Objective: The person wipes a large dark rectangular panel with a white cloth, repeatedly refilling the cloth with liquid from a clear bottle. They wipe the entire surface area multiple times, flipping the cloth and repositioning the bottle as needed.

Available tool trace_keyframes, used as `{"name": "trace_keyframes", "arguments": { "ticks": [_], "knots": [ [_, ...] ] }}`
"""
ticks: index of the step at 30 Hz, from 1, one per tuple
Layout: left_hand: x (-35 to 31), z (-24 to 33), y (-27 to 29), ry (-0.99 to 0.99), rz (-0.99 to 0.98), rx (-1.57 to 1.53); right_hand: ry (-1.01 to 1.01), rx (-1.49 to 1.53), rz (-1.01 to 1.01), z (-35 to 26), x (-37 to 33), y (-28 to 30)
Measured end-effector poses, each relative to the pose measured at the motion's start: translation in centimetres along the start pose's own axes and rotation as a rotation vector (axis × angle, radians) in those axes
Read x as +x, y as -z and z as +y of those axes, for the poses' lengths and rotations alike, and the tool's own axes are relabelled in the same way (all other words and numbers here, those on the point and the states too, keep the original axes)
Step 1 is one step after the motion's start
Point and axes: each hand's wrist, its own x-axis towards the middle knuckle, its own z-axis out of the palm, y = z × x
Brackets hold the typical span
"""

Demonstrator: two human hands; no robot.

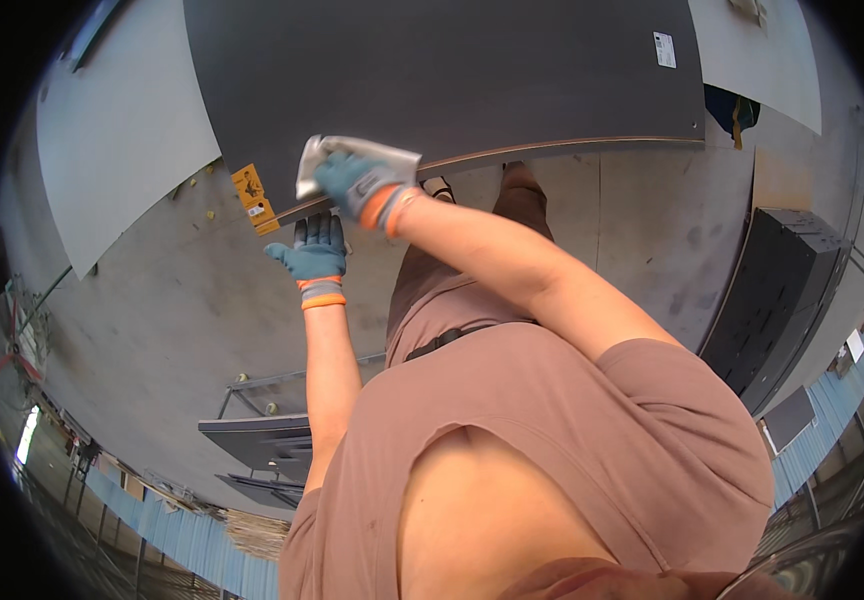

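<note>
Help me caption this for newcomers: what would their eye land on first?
Probably the large dark panel filling the top centre. Next, at its near edge, the gloved right hand holds a pale, blurred cloth, with the gloved left hand open, palm up, just below. A bright yellow-orange label stands out at the panel's near left corner.

Left hand (pixel 314 257) palm up, right hand (pixel 357 184) palm down

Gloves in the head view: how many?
2. Left glove on the left hand, at the edge of the dark panel; right glove on the right hand, against a blurred pale cloth-like item.
</note>
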Motion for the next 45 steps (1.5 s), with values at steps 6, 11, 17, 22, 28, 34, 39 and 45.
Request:
{"name": "trace_keyframes", "arguments": {
  "ticks": [6,11,17,22,28,34,39,45],
  "knots": [
    [-0.6,-0.6,0.4,0.005,0.064,0.011,-0.038,-0.091,0.741,24.5,-8.8,9.6],
    [0.1,-1.9,-2.9,0.013,0.045,0.068,-1.271,-0.311,0.567,47.9,-30.8,21.8],
    [-0.3,-1.8,-2.2,-0.021,0.077,0.071,-0.994,-0.099,1.034,44.1,-25.2,22.7],
    [-1.4,-1.0,-0.8,-0.023,0.064,0.064,-0.082,-0.297,1.03,29.0,-6.5,12.2],
    [-2.7,0.1,3.9,-0.033,0.155,0.004,-0.049,0.079,0.514,7.6,6.6,1.1],
    [-2.7,2.2,8.1,-0.055,0.15,-0.058,0.358,0.03,-0.303,-6.2,4.4,-2.2],
    [-1.8,3.5,10.5,-0.077,0.205,-0.103,0.414,0.058,-0.929,-7.9,-1.4,-2.2],
    [-1.4,2.9,11.1,-0.056,0.154,-0.106,0.12,0.391,-0.941,-6.0,-1.9,4.9]
  ]
}}
